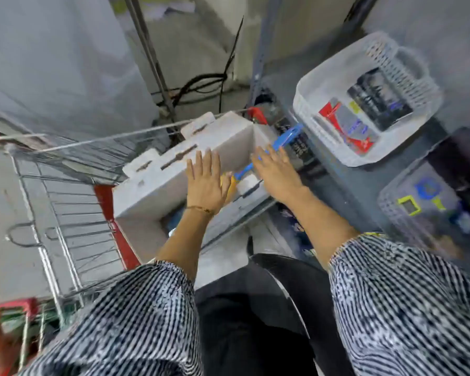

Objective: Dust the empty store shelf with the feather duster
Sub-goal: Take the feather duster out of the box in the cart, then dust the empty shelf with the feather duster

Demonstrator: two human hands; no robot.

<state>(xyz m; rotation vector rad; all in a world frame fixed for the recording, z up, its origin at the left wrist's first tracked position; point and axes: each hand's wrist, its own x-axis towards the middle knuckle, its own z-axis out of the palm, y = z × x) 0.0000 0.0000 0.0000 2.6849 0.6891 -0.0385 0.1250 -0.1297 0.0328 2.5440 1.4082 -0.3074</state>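
A blue stick-like handle (288,138), possibly the feather duster's, lies slanted from the white box (158,185) up toward the grey shelf (345,183). Its lower end meets something yellow (228,185) between my hands. My left hand (205,183) hovers flat over the box with fingers spread, holding nothing. My right hand (276,169) is spread over the blue handle's middle, fingers not closed around it. The frame is motion-blurred.
The white box sits in a wire shopping cart (65,202) with red trim on the left. On the grey shelf at right stand a white basket (304,104) with packaged goods and a second basket (391,210). Black cables hang behind.
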